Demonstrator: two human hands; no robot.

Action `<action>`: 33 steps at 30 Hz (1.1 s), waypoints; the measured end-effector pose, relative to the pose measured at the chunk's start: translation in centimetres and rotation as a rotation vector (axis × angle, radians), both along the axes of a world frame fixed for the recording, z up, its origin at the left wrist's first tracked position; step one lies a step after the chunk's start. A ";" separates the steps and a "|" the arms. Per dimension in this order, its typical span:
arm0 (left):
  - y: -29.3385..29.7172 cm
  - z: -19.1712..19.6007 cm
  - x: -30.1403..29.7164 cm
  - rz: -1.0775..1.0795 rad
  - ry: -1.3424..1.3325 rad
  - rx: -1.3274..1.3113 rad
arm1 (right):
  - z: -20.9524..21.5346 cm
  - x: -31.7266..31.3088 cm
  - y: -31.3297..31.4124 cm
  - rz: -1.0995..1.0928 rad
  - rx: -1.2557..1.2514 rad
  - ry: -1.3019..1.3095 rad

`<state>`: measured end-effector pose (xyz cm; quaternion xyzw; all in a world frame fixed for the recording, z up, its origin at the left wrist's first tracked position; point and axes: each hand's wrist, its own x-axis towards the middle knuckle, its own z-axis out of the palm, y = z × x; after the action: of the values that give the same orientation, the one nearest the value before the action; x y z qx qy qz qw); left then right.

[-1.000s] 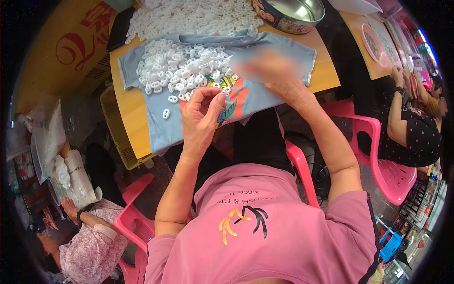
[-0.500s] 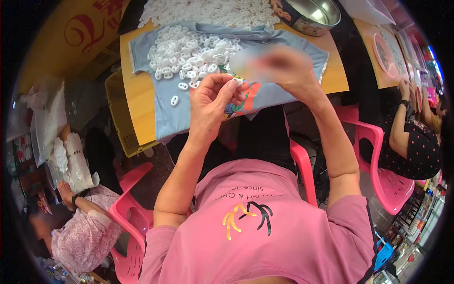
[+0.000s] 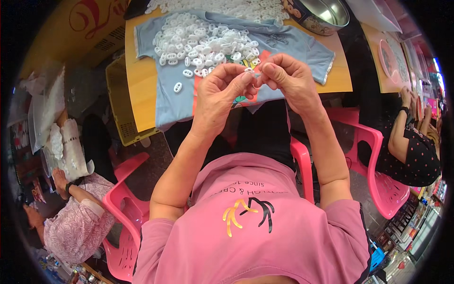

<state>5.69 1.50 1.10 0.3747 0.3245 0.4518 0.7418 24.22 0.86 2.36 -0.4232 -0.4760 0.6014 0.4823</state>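
Note:
My left hand [image 3: 216, 97] pinches a small white oval plastic piece with two holes [image 3: 249, 70] between thumb and fingertips. Right beside it, my right hand [image 3: 294, 84] has its thumb and forefinger pressed together. Whatever sits in that pinch is too small to make out. Both hands meet above the near edge of a light blue shirt [image 3: 176, 108] with a colourful print, spread over the table. A heap of the same white two-holed pieces [image 3: 203, 40] lies on the shirt just beyond my hands. One loose piece [image 3: 178, 87] rests apart, left of my left hand.
The wooden table [image 3: 142, 111] carries more white pieces [image 3: 227, 6] at its far side, near a round metal tin [image 3: 326, 16]. A yellow crate [image 3: 125, 128] stands left. Pink chairs [image 3: 378, 156] flank me. One person sits at left [image 3: 78, 222], another at right [image 3: 411, 146].
My right hand, blurred and raised at the right earlier, has come down and left to meet my left hand. The left hand keeps its pinch on the white piece.

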 end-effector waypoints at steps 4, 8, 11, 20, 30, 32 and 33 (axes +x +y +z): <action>-0.3 0.4 0.1 -0.006 -0.006 -0.002 | -0.5 -0.8 -0.4 -0.044 0.036 0.028; -0.5 0.6 0.4 0.009 0.000 0.043 | -0.3 -1.8 -0.8 -0.094 0.064 -0.025; -0.6 0.6 0.5 0.022 0.006 0.078 | -0.3 -2.1 -1.0 -0.112 0.082 -0.050; -1.0 0.9 0.5 0.042 0.008 0.091 | -1.0 -2.4 -1.2 -0.144 0.069 0.000; -1.1 0.8 0.7 0.069 -0.003 0.112 | -0.6 -2.8 -1.5 -0.178 0.097 -0.038; -1.1 0.8 0.7 0.068 -0.009 0.111 | -0.6 -2.8 -1.5 -0.183 0.106 -0.057; -1.1 0.8 0.8 0.068 -0.013 0.111 | -0.6 -2.8 -1.5 -0.188 0.115 -0.075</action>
<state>6.44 0.36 1.87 0.4010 0.3065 0.4965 0.7062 21.40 -0.67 1.79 -0.4596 -0.4856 0.5091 0.5420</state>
